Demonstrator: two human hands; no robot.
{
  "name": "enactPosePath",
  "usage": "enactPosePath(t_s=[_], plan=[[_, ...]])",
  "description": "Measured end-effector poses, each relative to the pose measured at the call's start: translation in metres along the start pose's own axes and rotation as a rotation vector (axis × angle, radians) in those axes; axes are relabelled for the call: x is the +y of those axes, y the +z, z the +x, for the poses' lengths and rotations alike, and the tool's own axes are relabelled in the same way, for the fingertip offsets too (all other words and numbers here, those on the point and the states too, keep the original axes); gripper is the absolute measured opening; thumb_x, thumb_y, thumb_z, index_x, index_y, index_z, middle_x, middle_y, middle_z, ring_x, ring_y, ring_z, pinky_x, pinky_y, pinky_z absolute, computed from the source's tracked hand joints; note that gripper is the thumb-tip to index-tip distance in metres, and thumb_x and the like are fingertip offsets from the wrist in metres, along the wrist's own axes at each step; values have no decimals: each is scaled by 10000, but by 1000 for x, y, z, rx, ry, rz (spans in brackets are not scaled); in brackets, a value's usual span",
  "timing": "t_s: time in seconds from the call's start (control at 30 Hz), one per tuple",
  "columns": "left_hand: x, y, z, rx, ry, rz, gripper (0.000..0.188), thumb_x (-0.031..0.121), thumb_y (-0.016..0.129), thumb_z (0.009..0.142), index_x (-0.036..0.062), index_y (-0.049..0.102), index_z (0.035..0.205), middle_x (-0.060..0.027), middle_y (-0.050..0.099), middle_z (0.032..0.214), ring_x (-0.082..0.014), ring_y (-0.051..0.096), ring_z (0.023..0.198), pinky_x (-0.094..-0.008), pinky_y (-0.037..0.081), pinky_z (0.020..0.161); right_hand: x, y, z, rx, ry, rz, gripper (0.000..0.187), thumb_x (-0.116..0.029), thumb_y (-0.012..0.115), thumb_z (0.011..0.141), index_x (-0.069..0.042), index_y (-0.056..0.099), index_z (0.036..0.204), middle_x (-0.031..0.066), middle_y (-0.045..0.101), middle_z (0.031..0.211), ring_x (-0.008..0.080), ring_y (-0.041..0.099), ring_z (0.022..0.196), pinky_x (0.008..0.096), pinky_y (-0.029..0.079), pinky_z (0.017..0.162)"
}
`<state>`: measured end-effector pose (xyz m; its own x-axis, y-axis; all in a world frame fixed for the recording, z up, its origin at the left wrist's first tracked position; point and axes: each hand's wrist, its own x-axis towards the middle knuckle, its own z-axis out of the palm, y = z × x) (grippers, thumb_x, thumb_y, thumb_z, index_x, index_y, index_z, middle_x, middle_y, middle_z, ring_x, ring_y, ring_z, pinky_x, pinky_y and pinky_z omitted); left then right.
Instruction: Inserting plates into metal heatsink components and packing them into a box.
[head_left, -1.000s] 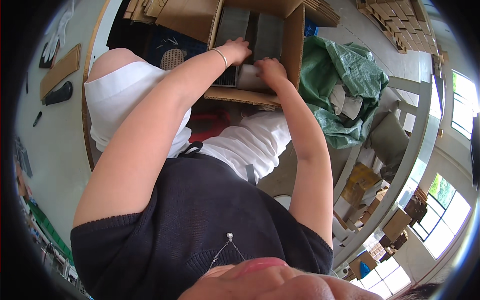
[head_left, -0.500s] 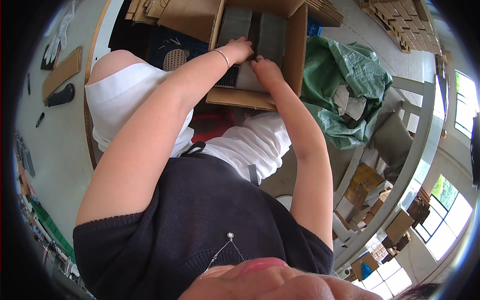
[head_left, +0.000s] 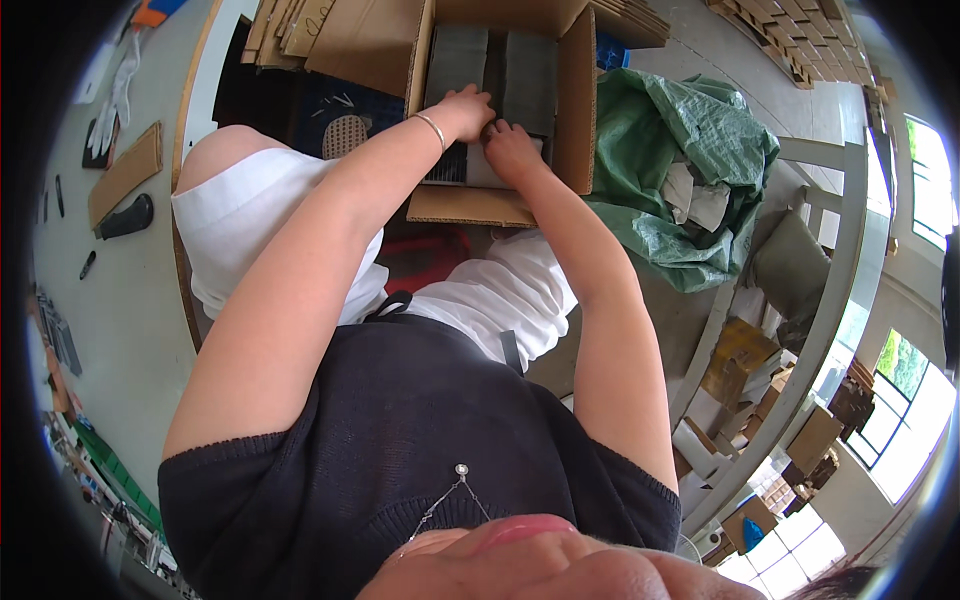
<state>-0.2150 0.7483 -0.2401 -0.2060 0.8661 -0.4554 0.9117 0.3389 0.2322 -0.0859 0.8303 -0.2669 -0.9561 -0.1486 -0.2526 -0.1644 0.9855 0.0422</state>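
Note:
Both my hands are inside an open cardboard box (head_left: 573,110). Two grey stacks (head_left: 530,80) of flat pieces stand side by side in its far part. My left hand (head_left: 465,112) has its fingers curled down by the near end of the left stack. Beside it, my right hand (head_left: 512,152) reaches in with bent fingers over a pale block (head_left: 480,168). The fingertips of both hands almost meet at a small dark gap, and what they grip is hidden. A dark ridged piece (head_left: 452,163) shows under my left wrist.
A crumpled green tarp (head_left: 690,130) lies right of the box. Flattened cardboard (head_left: 365,45) leans at its left. On the grey table (head_left: 120,290) at far left are a white glove (head_left: 122,90), a cardboard strip (head_left: 125,175) and a black tool (head_left: 127,218). A woven stool top (head_left: 345,135) is near my knee.
The box and surroundings sit slightly further left in view. My hands stay in the box, with my right hand's fingers a little closer to my left hand.

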Motion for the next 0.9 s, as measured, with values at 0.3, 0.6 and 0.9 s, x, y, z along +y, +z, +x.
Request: enactPosePath(t_s=[0.3,0.6,0.9], plan=[[-1,14,-1,50,-41,38,379,172,743,677,132,650,1042,-70,512,1176,-282,427,1166,-458,439,898,-25,-2,-33,249,159,242,274,-94,481,816,32,576,1040,162,550,1111,298,550,984,400,473,850],[3,13,0,33,-66,59,381,156,737,684,125,646,1053,-70,497,1196,-296,403,1184,-456,433,900,-9,-15,-10,-142,178,325,279,-147,492,822,-17,598,1045,167,581,1152,312,589,1028,420,489,856],[12,10,-1,42,-77,45,310,72,561,782,161,657,1064,-85,508,1204,-298,398,1208,-489,400,924,-11,-12,5,-473,254,327,357,-164,464,838,-76,595,1158,111,566,1239,280,576,1098,397,472,909]])
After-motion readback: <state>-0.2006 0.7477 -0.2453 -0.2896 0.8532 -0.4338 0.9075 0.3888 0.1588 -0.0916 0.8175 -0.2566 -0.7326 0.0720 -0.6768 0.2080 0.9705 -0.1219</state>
